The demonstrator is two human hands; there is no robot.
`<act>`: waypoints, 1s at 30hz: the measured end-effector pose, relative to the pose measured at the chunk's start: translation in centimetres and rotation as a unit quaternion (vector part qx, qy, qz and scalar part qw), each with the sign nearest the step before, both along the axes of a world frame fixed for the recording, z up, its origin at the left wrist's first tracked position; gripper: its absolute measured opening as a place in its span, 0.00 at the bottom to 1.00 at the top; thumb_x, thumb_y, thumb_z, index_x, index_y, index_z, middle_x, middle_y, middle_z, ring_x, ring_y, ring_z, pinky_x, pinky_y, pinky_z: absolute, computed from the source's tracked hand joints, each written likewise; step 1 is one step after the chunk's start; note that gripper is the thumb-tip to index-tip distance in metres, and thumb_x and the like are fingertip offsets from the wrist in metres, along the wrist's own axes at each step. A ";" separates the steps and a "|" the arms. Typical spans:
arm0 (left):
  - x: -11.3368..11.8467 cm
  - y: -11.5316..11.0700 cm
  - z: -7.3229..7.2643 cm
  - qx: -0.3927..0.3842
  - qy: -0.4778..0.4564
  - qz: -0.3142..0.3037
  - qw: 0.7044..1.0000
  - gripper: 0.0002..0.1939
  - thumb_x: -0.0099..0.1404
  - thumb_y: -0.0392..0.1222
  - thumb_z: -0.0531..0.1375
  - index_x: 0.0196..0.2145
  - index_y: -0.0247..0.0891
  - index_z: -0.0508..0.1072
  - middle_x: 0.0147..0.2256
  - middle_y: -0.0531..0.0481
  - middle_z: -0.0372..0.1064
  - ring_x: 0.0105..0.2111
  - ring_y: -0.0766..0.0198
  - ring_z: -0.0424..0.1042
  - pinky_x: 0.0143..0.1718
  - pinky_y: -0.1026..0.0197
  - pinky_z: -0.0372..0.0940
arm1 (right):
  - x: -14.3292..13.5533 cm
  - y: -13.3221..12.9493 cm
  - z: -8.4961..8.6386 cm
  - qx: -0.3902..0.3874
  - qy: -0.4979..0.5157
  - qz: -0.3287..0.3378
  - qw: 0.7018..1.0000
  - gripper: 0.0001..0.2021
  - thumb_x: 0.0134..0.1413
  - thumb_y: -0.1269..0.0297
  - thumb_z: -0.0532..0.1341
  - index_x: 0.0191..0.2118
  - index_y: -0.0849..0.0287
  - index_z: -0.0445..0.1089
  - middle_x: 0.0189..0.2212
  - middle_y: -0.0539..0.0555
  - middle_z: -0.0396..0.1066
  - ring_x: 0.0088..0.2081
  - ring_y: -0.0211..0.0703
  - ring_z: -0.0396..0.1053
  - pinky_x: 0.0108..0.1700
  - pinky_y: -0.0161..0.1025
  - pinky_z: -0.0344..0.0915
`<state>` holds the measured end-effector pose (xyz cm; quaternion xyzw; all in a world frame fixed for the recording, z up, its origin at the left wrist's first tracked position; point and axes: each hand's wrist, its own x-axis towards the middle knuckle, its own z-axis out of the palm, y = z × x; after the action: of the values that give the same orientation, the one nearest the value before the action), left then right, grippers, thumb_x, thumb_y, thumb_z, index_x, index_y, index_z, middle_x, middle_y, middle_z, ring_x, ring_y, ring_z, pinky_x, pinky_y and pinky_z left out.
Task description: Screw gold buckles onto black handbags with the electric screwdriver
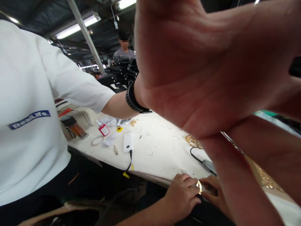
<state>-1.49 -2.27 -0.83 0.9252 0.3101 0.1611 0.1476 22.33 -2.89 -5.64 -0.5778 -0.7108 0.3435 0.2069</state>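
Observation:
At the table's front edge, my left hand (182, 197) is closed, with its fingertips against a small shiny gold-coloured metal piece (199, 187). My right hand (215, 191) pinches the same piece from the other side; the co-worker's hand partly hides this hand. Just beyond my fingers lies a grey tool-like thing (208, 165) with a black cord.
A co-worker's large, blurred hand (202, 62) reaches close across the view; the white shirt (30, 94) stands at left. The white table (162, 153) holds a white box (128, 142), a red-and-white bottle (103, 129), yellow tape (119, 129) and gold pieces (133, 122).

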 end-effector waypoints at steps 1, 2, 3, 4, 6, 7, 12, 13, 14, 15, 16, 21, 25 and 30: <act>0.0 0.0 -0.1 0.002 0.003 0.001 1.000 0.12 0.74 0.53 0.61 0.45 0.41 0.72 0.51 0.52 0.75 0.52 0.56 0.69 0.51 0.52 0.64 | 0.0 0.0 -0.2 0.005 -0.005 -0.002 1.000 0.15 0.53 0.58 0.64 0.47 0.50 0.81 0.36 0.53 0.77 0.37 0.47 0.73 0.40 0.39 0.69; 0.0 0.0 -0.1 0.003 0.005 0.001 1.000 0.12 0.74 0.53 0.60 0.46 0.42 0.72 0.51 0.52 0.75 0.53 0.56 0.69 0.51 0.52 0.64 | 0.0 0.0 -0.2 0.007 -0.011 -0.002 1.000 0.15 0.53 0.58 0.64 0.47 0.51 0.81 0.36 0.53 0.77 0.37 0.48 0.73 0.39 0.39 0.69; 0.0 0.0 -0.1 0.004 0.007 0.001 1.000 0.13 0.74 0.53 0.60 0.46 0.42 0.72 0.52 0.52 0.75 0.53 0.56 0.69 0.52 0.52 0.64 | -0.1 0.0 -0.2 0.007 -0.017 0.000 1.000 0.15 0.53 0.58 0.65 0.46 0.50 0.81 0.36 0.53 0.77 0.37 0.48 0.73 0.39 0.39 0.69; 0.0 0.0 -0.1 0.004 0.009 0.000 1.000 0.13 0.74 0.53 0.60 0.46 0.42 0.72 0.52 0.52 0.75 0.53 0.57 0.69 0.52 0.52 0.64 | -0.2 -0.1 0.1 0.007 -0.020 -0.001 1.000 0.15 0.52 0.58 0.65 0.45 0.50 0.81 0.35 0.53 0.77 0.37 0.49 0.73 0.38 0.39 0.69; 0.0 0.0 -0.1 0.003 0.011 0.000 1.000 0.13 0.74 0.53 0.60 0.46 0.42 0.73 0.53 0.52 0.75 0.53 0.57 0.69 0.52 0.53 0.64 | -0.4 -0.3 0.8 0.011 -0.009 -0.009 1.000 0.14 0.51 0.59 0.65 0.44 0.50 0.81 0.34 0.53 0.77 0.37 0.50 0.73 0.39 0.40 0.70; 0.0 0.0 0.0 0.002 0.011 0.000 1.000 0.12 0.74 0.52 0.60 0.46 0.41 0.73 0.52 0.52 0.75 0.53 0.57 0.69 0.52 0.53 0.64 | -0.6 -0.4 1.4 0.012 0.004 -0.015 1.000 0.14 0.50 0.60 0.65 0.44 0.49 0.81 0.35 0.53 0.77 0.37 0.50 0.73 0.40 0.41 0.70; 0.1 -0.1 0.4 -0.002 0.011 -0.003 1.000 0.11 0.75 0.50 0.60 0.46 0.40 0.73 0.52 0.51 0.75 0.52 0.57 0.69 0.53 0.53 0.65 | -1.3 -1.0 3.9 0.000 0.046 -0.035 0.998 0.15 0.48 0.61 0.64 0.42 0.47 0.82 0.35 0.54 0.79 0.36 0.54 0.75 0.40 0.45 0.73; 0.1 -0.1 0.6 -0.003 0.011 -0.004 1.000 0.11 0.75 0.50 0.60 0.46 0.40 0.72 0.52 0.51 0.75 0.52 0.56 0.69 0.54 0.52 0.64 | -1.4 -1.0 4.1 -0.001 0.048 -0.035 0.998 0.14 0.48 0.61 0.63 0.42 0.47 0.82 0.34 0.54 0.79 0.35 0.54 0.75 0.40 0.46 0.73; 0.0 -0.1 0.7 -0.003 0.012 -0.007 1.000 0.11 0.75 0.49 0.60 0.46 0.40 0.72 0.52 0.51 0.75 0.52 0.56 0.69 0.55 0.52 0.64 | -1.4 -1.0 4.4 -0.003 0.050 -0.036 0.998 0.14 0.47 0.61 0.63 0.41 0.47 0.82 0.34 0.55 0.79 0.35 0.55 0.75 0.40 0.47 0.73; 0.0 -0.1 0.8 -0.004 0.013 -0.009 1.000 0.11 0.75 0.49 0.59 0.46 0.40 0.72 0.52 0.51 0.75 0.52 0.56 0.69 0.55 0.52 0.64 | -1.5 -1.0 4.5 -0.005 0.052 -0.036 0.998 0.14 0.47 0.61 0.63 0.40 0.46 0.82 0.34 0.55 0.79 0.34 0.55 0.75 0.40 0.47 0.74; 0.0 -0.1 0.9 -0.004 0.015 -0.011 1.000 0.11 0.75 0.49 0.59 0.46 0.40 0.72 0.52 0.50 0.75 0.52 0.56 0.69 0.55 0.52 0.64 | -1.5 -1.0 4.6 -0.006 0.054 -0.036 0.998 0.13 0.47 0.61 0.63 0.39 0.46 0.82 0.34 0.55 0.79 0.34 0.56 0.75 0.39 0.48 0.74; 0.1 0.1 1.3 -0.015 0.023 -0.013 1.000 0.11 0.75 0.51 0.59 0.46 0.41 0.72 0.53 0.51 0.75 0.52 0.55 0.69 0.54 0.52 0.65 | -1.7 -1.0 5.1 -0.008 0.058 -0.037 0.998 0.13 0.46 0.60 0.63 0.38 0.45 0.82 0.34 0.55 0.79 0.34 0.57 0.75 0.39 0.49 0.74; 0.1 0.1 1.1 -0.010 0.016 -0.008 1.000 0.11 0.74 0.51 0.60 0.47 0.42 0.73 0.52 0.52 0.75 0.52 0.56 0.69 0.54 0.53 0.65 | -1.9 -1.1 5.5 -0.004 0.056 -0.041 0.998 0.13 0.48 0.61 0.62 0.38 0.47 0.81 0.33 0.55 0.79 0.33 0.54 0.74 0.38 0.47 0.73; 0.0 0.0 0.7 0.009 0.017 -0.001 1.000 0.11 0.73 0.50 0.61 0.47 0.43 0.75 0.50 0.49 0.76 0.52 0.55 0.69 0.52 0.53 0.65 | -2.0 -1.1 5.9 -0.003 0.050 -0.037 0.998 0.13 0.48 0.61 0.63 0.40 0.49 0.81 0.32 0.54 0.77 0.33 0.53 0.74 0.39 0.46 0.73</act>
<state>-1.53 -2.24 -0.18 0.9293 0.3104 0.1481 0.1346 20.38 -4.01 0.29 -0.5867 -0.6766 0.3663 0.2525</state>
